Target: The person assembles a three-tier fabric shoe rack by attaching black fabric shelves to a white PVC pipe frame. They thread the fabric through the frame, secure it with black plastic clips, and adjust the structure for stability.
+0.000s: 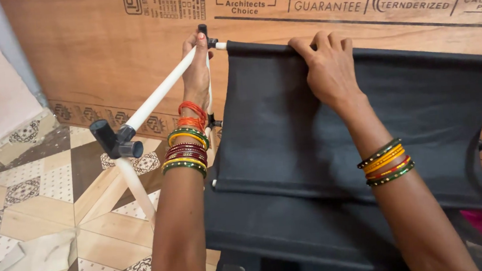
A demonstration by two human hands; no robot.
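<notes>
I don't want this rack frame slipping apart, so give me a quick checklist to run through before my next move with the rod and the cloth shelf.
1. Left hand gripping the white rod near the top corner connector: ok.
2. Right hand holding the top edge of the black fabric shelf: ok.
3. Rod end fully seated in the top corner connector: cannot tell, fingers cover the joint.
4. Lower black connector joined to both white rods: ok, as far as visible.
5. Fabric flat along its top edge: ok near the right hand, far end out of view.
6. Floor underneath free of loose items: not ok, a pale cloth lies on the tiles.
</notes>
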